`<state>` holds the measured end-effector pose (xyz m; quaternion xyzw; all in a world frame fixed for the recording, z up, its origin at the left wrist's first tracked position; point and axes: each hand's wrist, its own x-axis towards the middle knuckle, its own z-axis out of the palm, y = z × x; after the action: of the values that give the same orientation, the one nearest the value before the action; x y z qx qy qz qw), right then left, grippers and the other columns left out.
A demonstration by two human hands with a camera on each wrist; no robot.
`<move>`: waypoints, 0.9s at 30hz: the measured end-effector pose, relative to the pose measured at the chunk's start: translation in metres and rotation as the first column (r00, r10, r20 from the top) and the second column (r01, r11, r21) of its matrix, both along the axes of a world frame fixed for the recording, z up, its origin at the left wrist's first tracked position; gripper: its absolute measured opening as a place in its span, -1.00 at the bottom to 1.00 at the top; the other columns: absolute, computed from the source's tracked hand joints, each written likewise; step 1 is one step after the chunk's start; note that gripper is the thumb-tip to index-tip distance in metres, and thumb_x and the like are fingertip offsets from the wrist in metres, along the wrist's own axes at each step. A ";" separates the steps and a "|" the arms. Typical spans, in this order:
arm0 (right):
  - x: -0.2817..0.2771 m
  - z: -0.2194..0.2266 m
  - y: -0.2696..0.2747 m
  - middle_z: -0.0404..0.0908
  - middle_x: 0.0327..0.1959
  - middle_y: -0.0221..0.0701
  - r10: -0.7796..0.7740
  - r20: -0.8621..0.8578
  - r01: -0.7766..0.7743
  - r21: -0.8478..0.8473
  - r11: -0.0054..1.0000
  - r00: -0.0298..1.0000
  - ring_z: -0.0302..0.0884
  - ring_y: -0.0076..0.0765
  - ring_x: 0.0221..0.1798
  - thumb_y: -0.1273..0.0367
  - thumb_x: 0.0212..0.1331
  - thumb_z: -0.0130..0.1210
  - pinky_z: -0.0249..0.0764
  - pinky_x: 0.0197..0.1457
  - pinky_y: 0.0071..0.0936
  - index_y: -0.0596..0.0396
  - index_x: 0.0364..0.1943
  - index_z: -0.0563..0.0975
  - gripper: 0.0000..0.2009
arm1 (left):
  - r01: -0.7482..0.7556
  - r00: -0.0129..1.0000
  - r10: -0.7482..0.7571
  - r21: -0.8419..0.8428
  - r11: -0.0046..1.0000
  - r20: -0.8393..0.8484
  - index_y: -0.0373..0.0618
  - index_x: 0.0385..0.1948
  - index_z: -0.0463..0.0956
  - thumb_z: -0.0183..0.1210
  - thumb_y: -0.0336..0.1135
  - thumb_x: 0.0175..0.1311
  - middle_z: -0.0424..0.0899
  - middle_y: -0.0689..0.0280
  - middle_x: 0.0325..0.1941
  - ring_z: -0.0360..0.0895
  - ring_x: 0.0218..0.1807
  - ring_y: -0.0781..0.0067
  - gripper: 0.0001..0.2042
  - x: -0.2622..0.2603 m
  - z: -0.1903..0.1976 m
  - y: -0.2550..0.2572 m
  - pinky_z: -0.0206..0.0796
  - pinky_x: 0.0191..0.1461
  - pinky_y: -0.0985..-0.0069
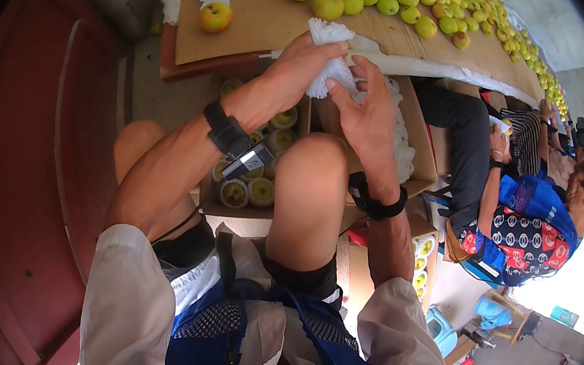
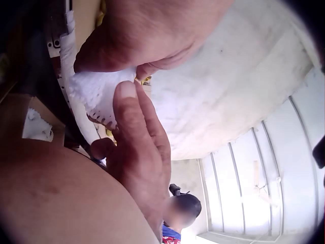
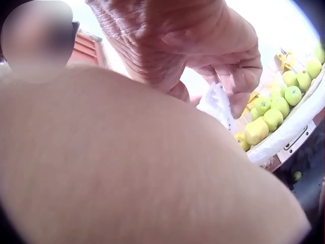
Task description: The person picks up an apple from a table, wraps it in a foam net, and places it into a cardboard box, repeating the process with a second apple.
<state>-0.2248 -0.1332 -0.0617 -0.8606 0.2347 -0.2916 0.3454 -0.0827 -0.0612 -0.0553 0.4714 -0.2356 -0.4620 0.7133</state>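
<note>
A white foam fruit net point(image 1: 323, 77) is held between both hands in front of the raised knee, near the table's front edge. My left hand point(image 1: 303, 60) grips it from the left, thumb lying across the foam. From the right, my right hand point(image 1: 371, 119) pinches its side with thumb and fingers. In the left wrist view the right thumb presses on the foam net point(image 2: 101, 94). The right wrist view shows curled fingers around part of the net point(image 3: 216, 104). Whatever is inside the net is hidden by foam and hands.
Many loose green-yellow apples point(image 1: 387, 4) cover the cardboard-topped table point(image 1: 260, 29). A single apple point(image 1: 215, 18) lies near its left front. Below are net-wrapped apples point(image 1: 234, 194) in a box and another box point(image 1: 423, 151) holding white foam nets. Another person point(image 1: 528, 219) sits at the right.
</note>
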 end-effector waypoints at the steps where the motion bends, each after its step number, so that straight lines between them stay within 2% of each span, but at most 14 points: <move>1: 0.000 0.001 -0.003 0.60 0.11 -0.09 0.010 -0.020 -0.009 0.091 0.996 1.000 0.62 0.05 0.11 0.27 0.20 0.31 0.52 0.16 -0.17 0.17 0.25 0.47 -0.45 | -0.009 0.998 0.009 0.004 1.000 0.063 -0.25 0.10 0.48 0.10 -0.28 0.47 0.62 0.25 -0.01 0.59 -0.02 0.43 -0.71 -0.004 0.004 0.000 0.48 0.00 0.45; 5: 0.005 -0.010 -0.011 0.64 0.09 -0.22 0.113 0.046 -0.122 0.420 0.899 0.993 0.59 -0.23 0.12 0.32 0.22 0.30 0.48 0.19 -0.28 0.26 0.22 0.45 -0.48 | 0.069 0.979 -0.090 0.118 0.991 0.182 -0.20 0.19 0.47 0.12 -0.16 0.50 0.63 0.27 0.07 0.55 0.10 0.42 -0.63 -0.008 0.007 0.002 0.43 0.17 0.42; 7: 0.003 -0.006 -0.010 0.63 0.06 -0.29 0.188 0.126 -0.226 0.595 0.771 0.974 0.56 -0.32 0.10 0.36 0.23 0.25 0.47 0.18 -0.34 0.25 0.20 0.47 -0.53 | 0.072 0.972 -0.099 0.130 0.989 0.214 -0.21 0.18 0.48 0.12 -0.13 0.50 0.65 0.26 0.08 0.56 0.10 0.41 -0.61 -0.008 0.005 0.003 0.42 0.18 0.43; 8: 0.002 -0.004 -0.010 0.62 0.04 -0.33 0.220 0.171 -0.277 0.671 0.688 0.960 0.54 -0.37 0.09 0.38 0.24 0.22 0.46 0.18 -0.37 0.25 0.19 0.47 -0.55 | 0.076 0.976 -0.093 0.094 0.993 0.199 -0.21 0.17 0.48 0.12 -0.12 0.50 0.66 0.25 0.07 0.57 0.07 0.41 -0.61 -0.008 0.004 0.002 0.43 0.16 0.44; 10: -0.002 -0.003 -0.012 0.61 0.02 -0.38 0.267 0.142 -0.288 0.700 0.654 0.953 0.53 -0.43 0.06 0.40 0.26 0.17 0.45 0.16 -0.43 0.24 0.16 0.49 -0.60 | 0.082 0.982 -0.085 0.021 0.996 0.166 -0.21 0.17 0.49 0.12 -0.11 0.49 0.69 0.22 0.05 0.59 0.03 0.42 -0.60 -0.009 0.003 0.001 0.45 0.12 0.47; 13: -0.004 -0.002 -0.012 0.65 -0.08 -0.44 0.287 0.161 -0.311 0.724 0.616 0.944 0.56 -0.53 -0.02 0.39 0.30 0.16 0.42 0.03 -0.55 0.16 0.06 0.56 -0.72 | 0.210 0.973 -0.208 -0.006 0.978 0.105 -0.25 0.03 0.57 0.13 -0.11 0.45 0.69 0.29 -0.28 0.63 -0.33 0.54 -0.64 0.000 0.000 -0.001 0.43 -0.40 0.57; 16: -0.005 0.004 -0.011 0.68 -0.14 -0.43 0.319 0.254 -0.397 0.737 0.548 0.913 0.59 -0.53 -0.06 0.39 0.33 0.15 0.42 0.00 -0.56 0.14 0.02 0.59 -0.77 | 0.343 0.939 -0.341 0.105 0.934 -0.031 -0.16 0.17 0.50 0.26 -0.09 0.38 0.74 0.20 -0.01 0.67 -0.29 0.45 -0.56 0.011 0.014 0.004 0.33 -0.54 0.50; 17: -0.005 0.002 -0.011 0.68 -0.14 -0.42 0.329 0.292 -0.431 0.738 0.520 0.898 0.60 -0.50 -0.07 0.40 0.34 0.15 0.43 0.01 -0.54 0.15 0.02 0.58 -0.77 | 0.317 0.948 -0.313 0.090 0.944 -0.063 -0.13 0.17 0.50 0.34 -0.07 0.31 0.73 0.20 0.01 0.67 -0.35 0.44 -0.51 0.010 0.011 0.000 0.17 -0.67 0.48; 19: -0.004 -0.007 -0.011 0.68 -0.16 -0.37 0.312 0.296 -0.423 0.742 0.521 0.903 0.61 -0.44 -0.07 0.39 0.35 0.13 0.46 0.07 -0.48 0.18 0.01 0.57 -0.78 | 0.280 0.959 -0.284 0.138 0.950 0.010 -0.15 0.16 0.50 0.38 -0.08 0.29 0.73 0.18 0.00 0.68 -0.32 0.42 -0.49 0.010 0.013 0.000 0.26 -0.62 0.47; 20: -0.004 -0.008 -0.013 0.67 -0.16 -0.37 0.320 0.295 -0.426 0.747 0.511 0.900 0.62 -0.43 -0.07 0.38 0.35 0.13 0.46 0.09 -0.47 0.19 0.00 0.57 -0.77 | 0.277 0.958 -0.285 0.140 0.951 0.038 -0.20 0.13 0.51 0.39 -0.11 0.29 0.73 0.16 -0.02 0.70 -0.26 0.39 -0.51 0.010 0.014 -0.001 0.41 -0.51 0.45; 23: -0.005 -0.004 -0.016 0.66 -0.19 -0.36 0.370 0.240 -0.421 0.718 0.555 0.897 0.61 -0.41 -0.09 0.36 0.34 0.14 0.46 0.09 -0.46 0.21 -0.02 0.57 -0.76 | 0.086 0.979 -0.106 0.115 0.990 0.175 -0.23 -0.08 0.62 0.42 -0.13 0.24 0.69 0.27 -0.34 0.57 -0.51 0.51 -0.61 -0.005 0.023 -0.009 0.27 -0.66 0.50; 24: -0.001 -0.009 -0.021 0.66 -0.20 -0.36 0.396 0.242 -0.441 0.701 0.560 0.886 0.61 -0.41 -0.10 0.36 0.34 0.14 0.46 0.08 -0.46 0.21 -0.03 0.57 -0.76 | 0.074 0.977 -0.094 0.108 0.991 0.192 -0.23 -0.05 0.59 0.41 -0.15 0.27 0.69 0.26 -0.30 0.62 -0.39 0.48 -0.62 -0.005 0.025 -0.011 0.41 -0.53 0.50; 26: 0.002 -0.009 -0.026 0.66 -0.25 -0.34 0.464 0.226 -0.489 0.647 0.586 0.856 0.61 -0.39 -0.11 0.34 0.31 0.14 0.46 0.02 -0.43 0.25 -0.07 0.58 -0.75 | 0.033 0.954 -0.060 0.093 0.995 0.293 -0.24 -0.05 0.59 0.40 -0.15 0.29 0.69 0.27 -0.30 0.65 -0.33 0.46 -0.63 -0.011 0.033 -0.015 0.47 -0.41 0.51; 27: 0.003 -0.005 -0.030 0.66 -0.26 -0.33 0.495 0.129 -0.466 0.595 0.655 0.859 0.62 -0.37 -0.11 0.33 0.30 0.13 0.47 0.00 -0.41 0.27 -0.09 0.57 -0.74 | 0.011 0.939 -0.040 0.086 0.996 0.342 -0.24 -0.05 0.59 0.39 -0.16 0.30 0.69 0.27 -0.30 0.67 -0.29 0.45 -0.63 -0.015 0.035 -0.016 0.50 -0.34 0.51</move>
<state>-0.2218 -0.1632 -0.0664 -0.7403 0.0872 -0.0796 0.6619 -0.0977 -0.0776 -0.0206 0.5707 -0.3430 -0.3915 0.6351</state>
